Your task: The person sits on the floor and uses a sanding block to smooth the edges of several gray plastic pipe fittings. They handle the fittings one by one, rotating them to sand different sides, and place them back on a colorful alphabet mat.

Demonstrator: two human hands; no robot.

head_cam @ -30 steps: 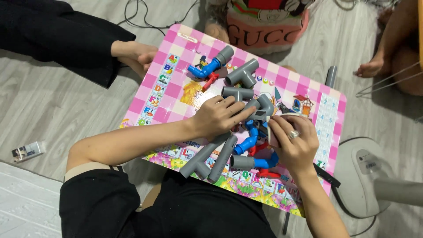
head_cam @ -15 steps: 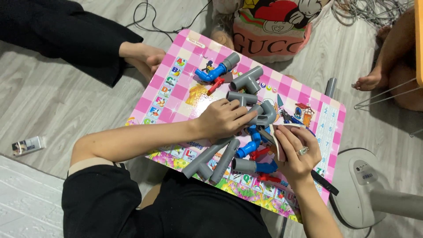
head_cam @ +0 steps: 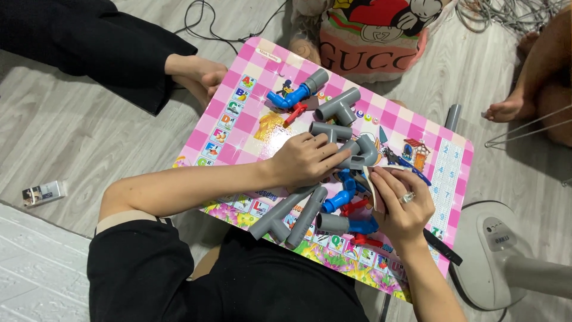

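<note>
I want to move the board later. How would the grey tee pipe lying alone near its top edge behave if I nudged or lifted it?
The grey tee looks like rigid plastic, so probably stiff and light for its size. Its side branch rests on the board, so it would likely slide or pivot rather than roll. The glossy board may let it skid easily.

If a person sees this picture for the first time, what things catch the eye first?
First comes the bright pink checkered board on the grey floor, strewn with grey pipe pieces and blue valves. At its middle the left hand rests on a grey elbow fitting, while the right hand, wearing a ring, holds a pale strip beside it.
</note>
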